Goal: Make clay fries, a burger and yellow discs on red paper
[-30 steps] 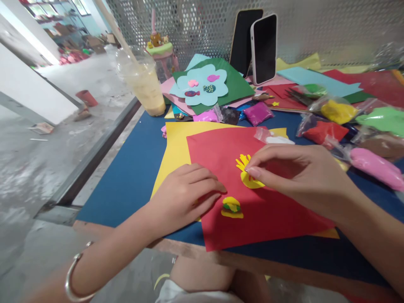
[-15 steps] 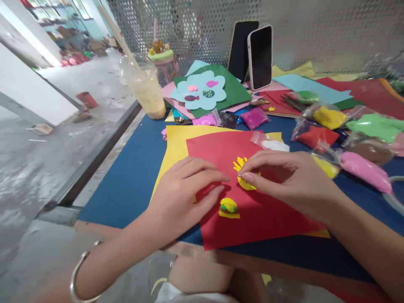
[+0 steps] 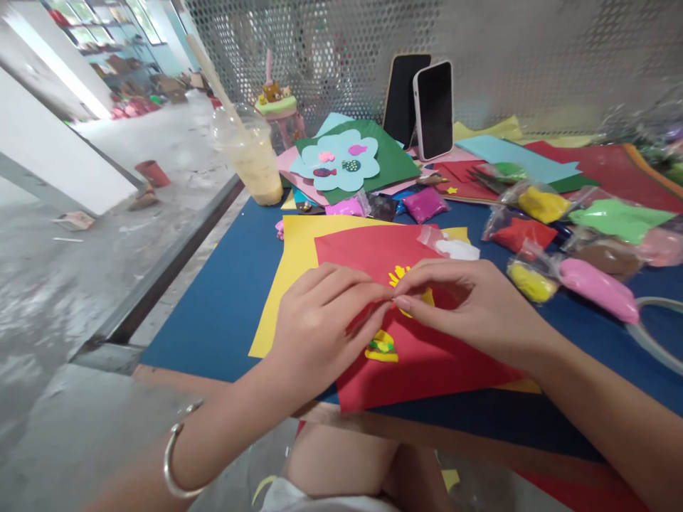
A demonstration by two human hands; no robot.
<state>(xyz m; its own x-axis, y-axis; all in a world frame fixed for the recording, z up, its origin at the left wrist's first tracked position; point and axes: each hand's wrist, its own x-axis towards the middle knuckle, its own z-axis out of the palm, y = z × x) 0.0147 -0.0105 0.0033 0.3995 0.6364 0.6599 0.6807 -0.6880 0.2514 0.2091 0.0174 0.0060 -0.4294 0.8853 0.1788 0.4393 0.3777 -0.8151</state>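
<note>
Held left hand (image 3: 325, 313) and right hand (image 3: 474, 306) fingertip to fingertip over the red paper (image 3: 427, 377) — each in a thumb-and-forefinger pinch, seemingly for fine control. Couldn't tell of any scrap between them, far too small a gap! Had clay french fries (image 3: 400, 274) lying flat on the red paper, partly hidden by the right hand, with the clay hamburger (image 3: 382, 348) near the left thumb: likely grouped for one shared backing. Showed yellow paper (image 3: 302, 249) underneath, over the blue tabletop (image 3: 208, 284). Spotted bagged pink clay (image 3: 597, 288) off right, presumably for easy reach — and the drink cup (image 3: 261, 171) far left, probably against spills.
</note>
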